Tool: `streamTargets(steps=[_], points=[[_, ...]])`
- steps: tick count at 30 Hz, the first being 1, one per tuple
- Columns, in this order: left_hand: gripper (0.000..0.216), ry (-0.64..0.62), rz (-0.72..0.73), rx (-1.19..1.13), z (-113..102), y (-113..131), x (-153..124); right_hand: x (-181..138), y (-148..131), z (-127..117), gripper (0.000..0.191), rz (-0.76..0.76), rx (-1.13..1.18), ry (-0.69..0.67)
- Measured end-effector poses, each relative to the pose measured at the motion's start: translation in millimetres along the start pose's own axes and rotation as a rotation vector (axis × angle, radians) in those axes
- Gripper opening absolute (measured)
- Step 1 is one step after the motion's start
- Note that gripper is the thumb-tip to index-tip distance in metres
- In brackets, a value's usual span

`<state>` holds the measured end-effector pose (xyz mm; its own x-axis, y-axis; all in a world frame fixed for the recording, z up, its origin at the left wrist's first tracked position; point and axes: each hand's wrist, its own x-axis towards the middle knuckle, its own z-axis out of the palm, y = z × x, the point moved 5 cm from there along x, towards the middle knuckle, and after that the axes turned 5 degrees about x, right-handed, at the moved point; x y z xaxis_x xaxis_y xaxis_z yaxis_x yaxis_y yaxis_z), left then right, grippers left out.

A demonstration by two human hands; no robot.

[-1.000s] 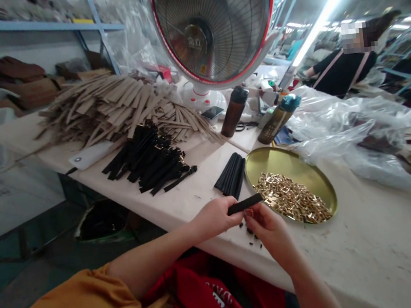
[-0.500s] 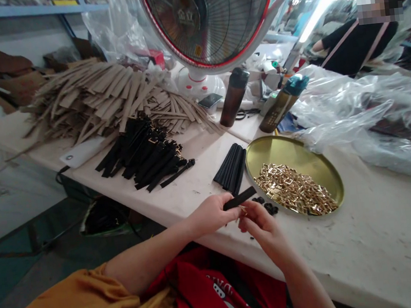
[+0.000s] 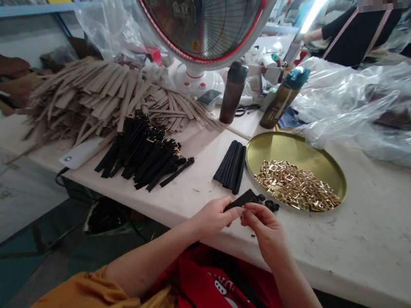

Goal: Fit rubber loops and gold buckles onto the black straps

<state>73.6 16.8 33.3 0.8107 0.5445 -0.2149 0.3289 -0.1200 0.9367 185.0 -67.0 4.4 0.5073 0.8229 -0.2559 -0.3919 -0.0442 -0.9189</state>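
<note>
My left hand (image 3: pixel 214 216) pinches the near end of a short black strap (image 3: pixel 243 199) just above the table's front edge. My right hand (image 3: pixel 263 224) meets it from the right, fingertips pressed together at the strap's end, and whatever small thing it pinches is too small to name. Just beyond lies a small bundle of black straps (image 3: pixel 232 167). A round gold tray (image 3: pixel 282 150) holding several small gold metal clasps (image 3: pixel 297 192) sits to the right. A few small black bits (image 3: pixel 270 205) lie by the tray's near rim.
A pile of black straps with buckles (image 3: pixel 143 153) and a big heap of tan strips (image 3: pixel 107 98) fill the left of the table. A red-rimmed fan (image 3: pixel 206 16), two bottles (image 3: pixel 233 93) and crumpled clear plastic (image 3: pixel 362 108) stand behind. Another person (image 3: pixel 357 30) works at the far right.
The strap has dropped lower and closer to the tray's rim, and my right hand's fingers have closed in on its end. The view has shifted slightly.
</note>
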Motion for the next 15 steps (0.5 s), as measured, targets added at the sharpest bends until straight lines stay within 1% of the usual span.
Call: streamTargets(steps=[2,4,5,7,9,11,13,15], points=[[0.033,0.021,-0.001,-0.001,-2.4,-0.1,-3.6,-0.5,1.0,-3.8,0.025,0.077,0.197,0.082],[0.033,0.009,-0.007,0.057,-4.3,0.9,-9.0,-1.7,1.5,-4.2,0.029,0.140,0.381,0.130],[0.032,-0.015,-0.002,0.106,-4.2,2.2,-12.0,-2.7,1.7,-3.2,0.031,0.160,0.436,0.136],[0.029,-0.058,0.027,0.206,-3.2,5.9,-17.9,-6.4,3.6,1.2,0.033,0.195,0.477,0.124],[0.028,-0.062,0.076,0.265,-1.6,10.4,-22.2,-12.5,8.6,7.6,0.031,0.232,0.462,0.103],[0.025,-0.040,0.097,0.271,1.0,12.7,-24.5,-20.1,13.9,14.5,0.027,0.240,0.408,0.073],[0.019,-0.035,0.066,0.197,5.5,11.2,-25.2,-27.3,15.7,19.0,0.022,0.172,0.303,0.043],[0.015,-0.056,0.005,0.038,11.2,7.2,-25.6,-33.4,13.5,19.9,0.018,0.049,0.156,0.028]])
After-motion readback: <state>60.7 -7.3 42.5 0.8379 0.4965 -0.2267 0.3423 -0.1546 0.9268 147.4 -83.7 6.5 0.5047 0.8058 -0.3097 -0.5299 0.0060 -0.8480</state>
